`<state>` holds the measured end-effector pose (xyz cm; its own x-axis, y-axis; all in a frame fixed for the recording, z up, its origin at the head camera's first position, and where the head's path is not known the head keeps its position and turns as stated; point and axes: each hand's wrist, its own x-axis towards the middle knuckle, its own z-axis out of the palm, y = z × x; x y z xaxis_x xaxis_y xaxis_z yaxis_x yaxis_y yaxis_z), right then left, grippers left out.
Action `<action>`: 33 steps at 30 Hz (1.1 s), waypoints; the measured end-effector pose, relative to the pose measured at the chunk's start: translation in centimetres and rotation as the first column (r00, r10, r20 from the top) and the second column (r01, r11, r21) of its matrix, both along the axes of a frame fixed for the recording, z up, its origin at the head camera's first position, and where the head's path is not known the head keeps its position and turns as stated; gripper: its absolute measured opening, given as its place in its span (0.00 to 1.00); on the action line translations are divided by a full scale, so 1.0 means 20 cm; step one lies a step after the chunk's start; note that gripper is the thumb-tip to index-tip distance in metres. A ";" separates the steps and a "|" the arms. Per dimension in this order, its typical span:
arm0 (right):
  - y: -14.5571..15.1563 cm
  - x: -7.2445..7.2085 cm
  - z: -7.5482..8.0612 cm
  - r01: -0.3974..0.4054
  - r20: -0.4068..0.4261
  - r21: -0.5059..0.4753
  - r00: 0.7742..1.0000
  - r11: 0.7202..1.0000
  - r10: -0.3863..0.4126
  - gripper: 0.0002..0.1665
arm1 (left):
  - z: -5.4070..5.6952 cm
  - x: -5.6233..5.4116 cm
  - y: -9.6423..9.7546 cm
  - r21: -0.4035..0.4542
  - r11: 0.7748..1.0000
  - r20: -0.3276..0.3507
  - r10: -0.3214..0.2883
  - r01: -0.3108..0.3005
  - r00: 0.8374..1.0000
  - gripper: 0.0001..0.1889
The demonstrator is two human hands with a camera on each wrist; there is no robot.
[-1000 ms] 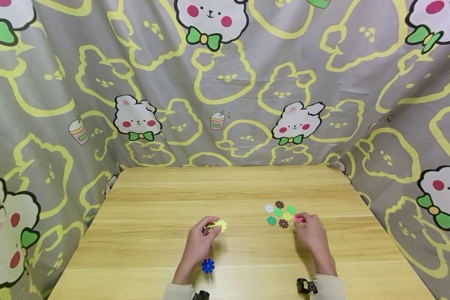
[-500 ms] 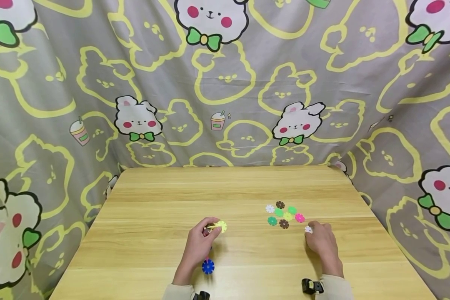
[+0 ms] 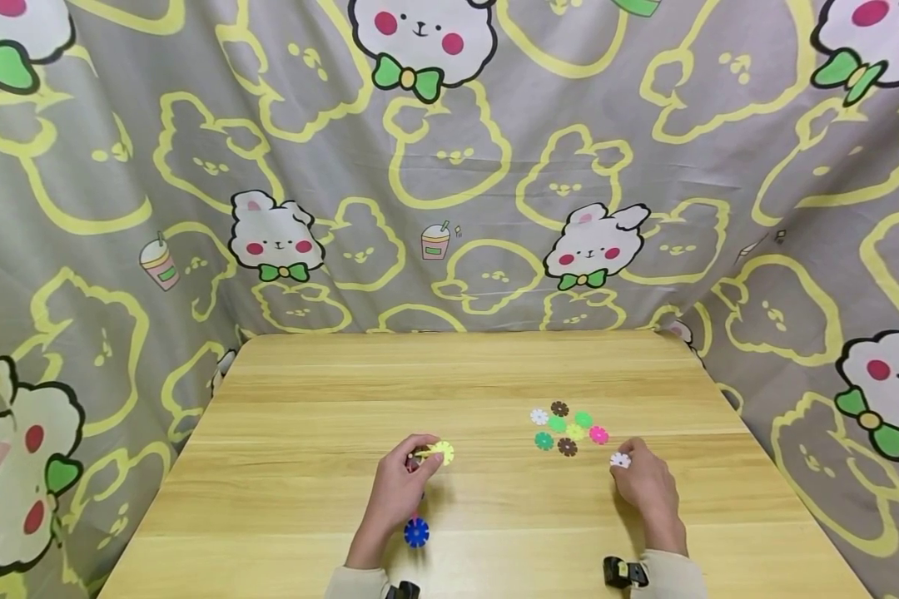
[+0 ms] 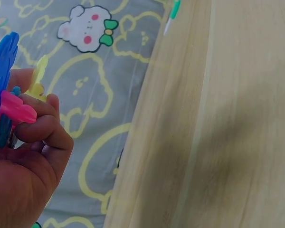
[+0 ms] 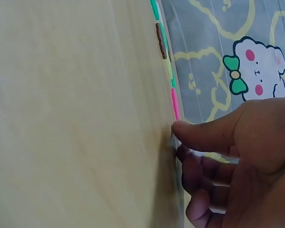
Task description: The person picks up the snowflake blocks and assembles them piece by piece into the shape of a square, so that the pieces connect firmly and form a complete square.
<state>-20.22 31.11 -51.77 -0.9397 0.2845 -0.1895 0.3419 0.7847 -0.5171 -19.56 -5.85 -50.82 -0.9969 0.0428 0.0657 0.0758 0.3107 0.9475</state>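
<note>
Cartoon-print curtain [image 3: 460,287] enclosing wood-grain tabletop [image 3: 449,374] on three sides; left grip [image 3: 400,487] clamping joined coloured discs [image 4: 18,107], right grip [image 3: 648,482] pinching white disc [image 3: 620,460], loose discs [image 3: 574,434] lying nearby.

Free tabletop [image 3: 513,512] lies before the obstructing disc cluster [image 3: 574,432].

The left forearm [image 3: 355,582] and right forearm [image 3: 670,576] enter the head view at its lower edge, sleeved to the wrist. The left hand [image 3: 400,487] is angled inward; its left fingers [image 4: 46,130] are curled, with the left thumb [image 3: 430,467] opposing them in a grip. The right hand [image 3: 647,487] is also angled inward. Its right thumb [image 5: 209,135] is nearly straight, set in a pinch; the right fingers [image 5: 194,173] are bent. The 2 hands are well apart.
</note>
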 end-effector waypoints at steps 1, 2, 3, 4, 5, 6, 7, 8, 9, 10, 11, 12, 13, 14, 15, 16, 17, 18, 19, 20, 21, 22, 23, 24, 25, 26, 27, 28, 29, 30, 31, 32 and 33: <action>0.00 0.00 0.00 -0.003 -0.007 0.000 1.000 1.000 0.003 0.20 | 0.00 0.00 0.00 0.004 1.000 0.001 -0.001 0.001 1.000 0.12; 0.00 0.00 0.00 -0.006 -0.019 -0.002 1.000 1.000 0.006 0.21 | 0.00 0.00 0.00 0.003 1.000 0.002 -0.001 0.001 1.000 0.11; -0.01 0.00 0.00 -0.012 -0.037 -0.001 0.999 1.000 0.012 0.21 | 0.00 0.00 0.00 0.002 1.000 0.003 0.000 0.000 1.000 0.11; -0.02 -0.01 -0.01 -0.018 -0.052 -0.009 0.998 1.000 0.017 0.22 | 0.00 0.00 0.00 0.004 1.000 0.004 0.001 -0.001 1.000 0.11; -0.03 -0.01 -0.01 -0.023 -0.070 -0.020 0.997 1.000 0.021 0.22 | 0.00 0.00 0.00 0.003 1.000 0.004 0.002 -0.002 1.000 0.11; -0.05 -0.01 -0.01 -0.030 -0.088 -0.034 0.996 0.999 0.027 0.23 | 0.00 0.00 0.00 0.001 1.000 0.003 0.003 -0.003 1.000 0.11; -0.06 -0.01 -0.01 -0.039 -0.109 -0.051 0.994 0.998 0.034 0.23 | 0.00 0.00 0.00 0.000 1.000 0.003 0.004 -0.004 1.000 0.11; -0.09 -0.02 -0.01 -0.055 -0.129 -0.074 0.991 0.996 0.045 0.23 | 0.00 0.00 0.00 -0.003 1.000 0.002 0.005 -0.005 1.000 0.11; -0.11 -0.02 -0.01 -0.074 -0.151 -0.094 0.987 0.993 0.059 0.23 | 0.00 0.00 0.00 -0.003 1.000 0.002 0.004 -0.004 1.000 0.11; -0.14 -0.02 0.00 -0.091 -0.173 -0.115 0.982 0.989 0.071 0.22 | 0.00 0.00 0.00 -0.002 1.000 0.001 0.003 -0.003 1.000 0.11; -0.16 -0.03 0.00 -0.113 -0.199 -0.132 0.976 0.985 0.085 0.21 | 0.00 0.00 0.00 -0.001 1.000 0.000 0.001 -0.001 1.000 0.11; -0.19 -0.03 0.00 -0.134 -0.226 -0.144 0.969 0.980 0.099 0.20 | 0.00 0.00 0.00 -0.002 1.000 0.001 0.000 0.000 1.000 0.11; -0.22 -0.04 0.00 -0.154 -0.256 -0.160 0.960 0.975 0.109 0.19 | 0.00 0.00 0.00 -0.003 1.000 0.001 -0.002 0.002 1.000 0.11; -0.25 -0.04 0.00 -0.176 -0.284 -0.173 0.951 0.969 0.121 0.18 | 0.00 0.00 0.00 -0.005 1.000 0.000 -0.004 0.004 1.000 0.11; -0.28 -0.04 0.01 -0.192 -0.315 -0.182 0.940 0.964 0.128 0.18 | 0.00 0.00 0.00 -0.007 1.000 -0.001 -0.005 0.005 1.000 0.11; -0.31 -0.04 0.01 -0.210 -0.342 -0.192 0.930 0.959 0.135 0.17 | 0.00 0.00 0.00 -0.008 1.000 -0.003 -0.005 0.005 1.000 0.11; -0.34 -0.04 0.02 -0.225 -0.368 -0.201 0.919 0.953 0.139 0.17 | 0.00 0.00 0.00 -0.012 1.000 -0.003 -0.005 0.004 1.000 0.11; -0.37 -0.05 0.02 -0.237 -0.394 -0.208 0.908 0.949 0.141 0.17 | 0.00 0.00 0.00 -0.016 1.000 -0.001 -0.003 0.003 1.000 0.11; -0.39 -0.05 0.02 -0.249 -0.415 -0.212 0.898 0.945 0.143 0.17 | -0.01 -0.01 0.00 -0.015 1.000 -0.001 -0.002 0.001 1.000 0.11; -0.42 -0.05 0.03 -0.260 -0.435 -0.215 0.888 0.941 0.146 0.17 | -0.01 -0.01 0.00 -0.017 1.000 -0.001 0.001 -0.001 1.000 0.11; -0.45 -0.05 0.03 -0.267 -0.452 -0.222 0.880 0.938 0.144 0.17 | -0.01 -0.01 0.00 -0.016 1.000 0.000 0.002 -0.002 1.000 0.11; -0.48 -0.05 0.04 -0.276 -0.467 -0.230 0.873 0.933 0.143 0.16 | -0.01 -0.01 0.00 -0.015 1.000 0.001 0.003 -0.003 1.000 0.10; -0.51 -0.04 0.05 -0.283 -0.481 -0.238 0.866 0.929 0.140 0.15 | -0.01 -0.01 0.00 -0.014 1.000 0.001 0.002 -0.002 1.000 0.10; -0.53 -0.04 0.06 -0.293 -0.493 -0.248 0.859 0.923 0.139 0.13 | -0.01 -0.01 0.00 -0.013 1.000 0.000 0.003 -0.003 1.000 0.10; -0.56 -0.04 0.07 -0.306 -0.506 -0.258 0.851 0.916 0.142 0.11 | -0.01 -0.01 0.00 -0.011 1.000 -0.002 0.002 -0.002 1.000 0.10; -0.58 -0.04 0.07 -0.324 -0.521 -0.262 0.840 0.909 0.149 0.10 | -0.01 -0.01 0.00 -0.010 1.000 -0.003 0.001 -0.001 1.000 0.10; -0.61 -0.03 0.08 -0.342 -0.535 -0.265 0.830 0.901 0.158 0.08 | 0.00 -0.01 0.00 -0.008 1.000 -0.005 0.000 0.000 1.000 0.10; -0.63 -0.03 0.09 -0.361 -0.550 -0.264 0.818 0.894 0.168 0.07 | 0.00 -0.01 0.00 -0.006 1.000 -0.007 0.000 0.000 1.000 0.11; -0.65 -0.03 0.09 -0.379 -0.564 -0.259 0.806 0.888 0.180 0.05 | 0.00 0.00 0.00 -0.004 1.000 -0.008 0.000 0.000 1.000 0.11; -0.67 -0.03 0.10 -0.398 -0.576 -0.253 0.794 0.882 0.193 0.05 | 0.01 0.00 0.00 -0.002 1.000 -0.007 0.001 -0.001 1.000 0.11; -0.69 -0.03 0.10 -0.416 -0.587 -0.248 0.783 0.875 0.206 0.04 | 0.01 0.00 0.01 -0.002 1.000 -0.005 0.002 -0.002 1.000 0.11; -0.71 -0.03 0.10 -0.432 -0.595 -0.244 0.774 0.868 0.218 0.04 | 0.01 0.00 0.01 0.000 1.000 -0.003 0.004 -0.004 1.000 0.11; -0.72 -0.03 0.10 -0.445 -0.600 -0.243 0.767 0.862 0.227 0.05 | 0.01 0.00 0.01 0.002 1.000 -0.002 0.006 -0.006 1.000 0.11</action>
<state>-20.80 16.67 -49.70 -0.9352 -0.0539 0.3501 -0.3257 0.5198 -0.7898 -19.60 -5.71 -50.60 -0.9970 0.0370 0.0677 0.0759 0.3090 0.9480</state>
